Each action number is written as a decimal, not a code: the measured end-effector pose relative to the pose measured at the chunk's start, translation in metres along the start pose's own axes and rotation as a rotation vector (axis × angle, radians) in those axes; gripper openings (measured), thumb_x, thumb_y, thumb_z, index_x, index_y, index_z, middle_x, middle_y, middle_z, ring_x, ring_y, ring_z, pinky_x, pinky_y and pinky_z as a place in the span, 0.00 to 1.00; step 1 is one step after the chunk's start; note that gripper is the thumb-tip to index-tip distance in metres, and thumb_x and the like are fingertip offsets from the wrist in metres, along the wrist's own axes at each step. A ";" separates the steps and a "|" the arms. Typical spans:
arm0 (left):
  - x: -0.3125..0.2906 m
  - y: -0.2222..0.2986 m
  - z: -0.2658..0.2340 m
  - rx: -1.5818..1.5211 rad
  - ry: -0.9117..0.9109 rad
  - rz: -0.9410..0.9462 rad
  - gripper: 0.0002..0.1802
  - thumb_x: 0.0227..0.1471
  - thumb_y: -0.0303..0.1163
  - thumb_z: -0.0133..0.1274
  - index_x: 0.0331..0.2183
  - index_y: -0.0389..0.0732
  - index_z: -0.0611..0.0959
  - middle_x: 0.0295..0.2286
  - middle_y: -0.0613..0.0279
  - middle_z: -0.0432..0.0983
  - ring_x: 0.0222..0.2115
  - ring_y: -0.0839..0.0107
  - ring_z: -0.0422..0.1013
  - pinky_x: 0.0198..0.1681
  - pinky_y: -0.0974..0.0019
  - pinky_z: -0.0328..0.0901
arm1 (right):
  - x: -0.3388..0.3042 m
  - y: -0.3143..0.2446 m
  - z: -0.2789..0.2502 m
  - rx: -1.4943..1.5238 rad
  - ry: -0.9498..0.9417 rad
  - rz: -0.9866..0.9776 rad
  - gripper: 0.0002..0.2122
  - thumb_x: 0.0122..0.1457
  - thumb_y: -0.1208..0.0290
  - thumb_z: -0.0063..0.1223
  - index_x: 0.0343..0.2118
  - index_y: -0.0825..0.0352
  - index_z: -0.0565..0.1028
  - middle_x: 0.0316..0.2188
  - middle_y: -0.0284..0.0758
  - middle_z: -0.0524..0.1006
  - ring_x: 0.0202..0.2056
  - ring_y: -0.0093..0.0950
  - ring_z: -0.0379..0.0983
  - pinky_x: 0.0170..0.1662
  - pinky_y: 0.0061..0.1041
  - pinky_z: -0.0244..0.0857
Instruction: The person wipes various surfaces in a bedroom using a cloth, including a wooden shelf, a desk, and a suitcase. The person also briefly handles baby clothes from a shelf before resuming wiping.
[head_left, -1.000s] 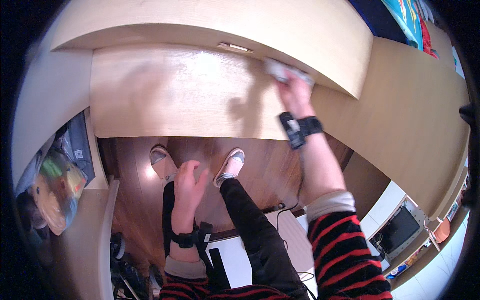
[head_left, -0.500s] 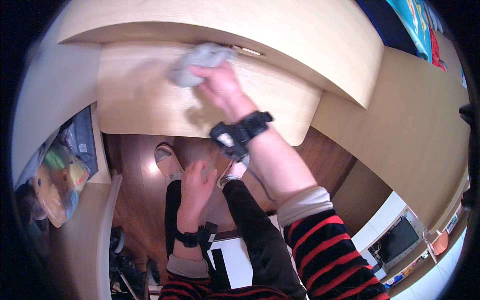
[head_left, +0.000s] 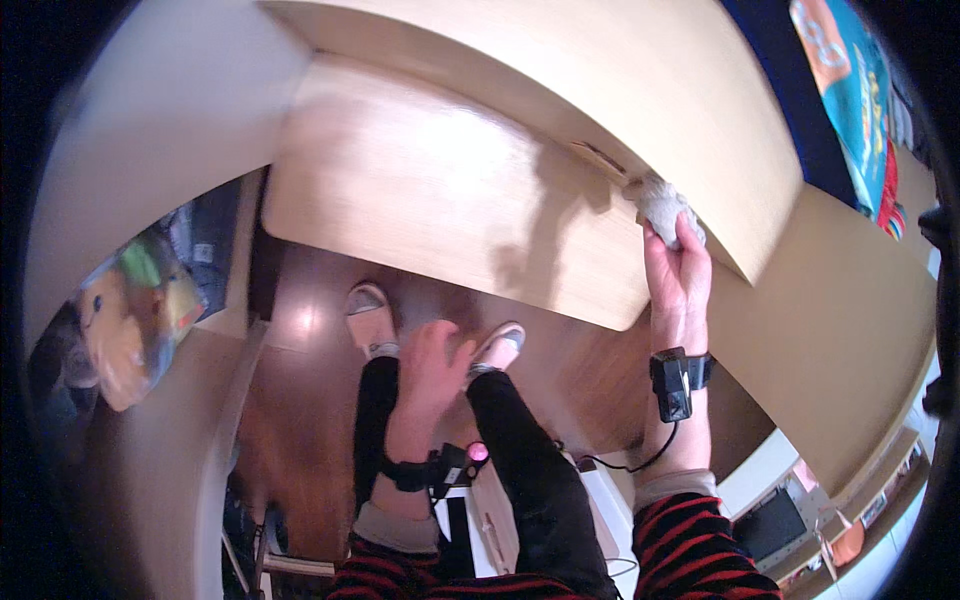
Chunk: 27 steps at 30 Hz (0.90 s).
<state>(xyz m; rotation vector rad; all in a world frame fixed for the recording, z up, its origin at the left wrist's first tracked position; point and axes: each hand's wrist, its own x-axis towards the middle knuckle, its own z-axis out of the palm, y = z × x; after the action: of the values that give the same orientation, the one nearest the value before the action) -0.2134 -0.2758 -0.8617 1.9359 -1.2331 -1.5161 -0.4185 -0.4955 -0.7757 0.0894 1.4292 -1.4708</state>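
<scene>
My right hand [head_left: 681, 268] grips a bunched grey cloth [head_left: 660, 212] near the right end of a pale wooden desktop [head_left: 400, 170], beside the upright edge of the shelf above it. The fingers are wrapped about the cloth, with the palm side showing. A black device is strapped round that wrist. Over the floor, above my legs, hangs my left hand [head_left: 428, 370]; it holds nothing, its fingers are apart, and it is slightly blurred.
A wooden shelf [head_left: 480, 50] overhangs the back of the desktop. At the left are bagged colourful things [head_left: 135, 310]. Books or packets [head_left: 850, 100] stand at upper right. A cabinet panel [head_left: 800, 350] rises at right, and a cable [head_left: 640, 465] hangs from my right wrist.
My right hand has swept the cloth from the middle of the desktop to its right end. The view has shifted as well. My left hand stays low over the floor.
</scene>
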 end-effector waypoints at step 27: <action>0.009 -0.017 -0.039 -0.096 0.101 0.007 0.15 0.47 0.34 0.57 0.35 0.36 0.75 0.35 0.49 0.74 0.38 0.50 0.70 0.42 0.53 0.64 | -0.003 0.072 0.025 0.336 -0.265 0.240 0.19 0.58 0.83 0.42 0.54 0.76 0.60 0.53 0.49 0.64 0.55 0.37 0.63 0.61 0.36 0.58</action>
<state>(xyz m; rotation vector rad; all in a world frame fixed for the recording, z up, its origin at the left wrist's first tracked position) -0.1707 -0.2814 -0.8665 1.9192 -1.1030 -1.4282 -0.3540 -0.4955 -0.8165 0.2563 0.9181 -1.4484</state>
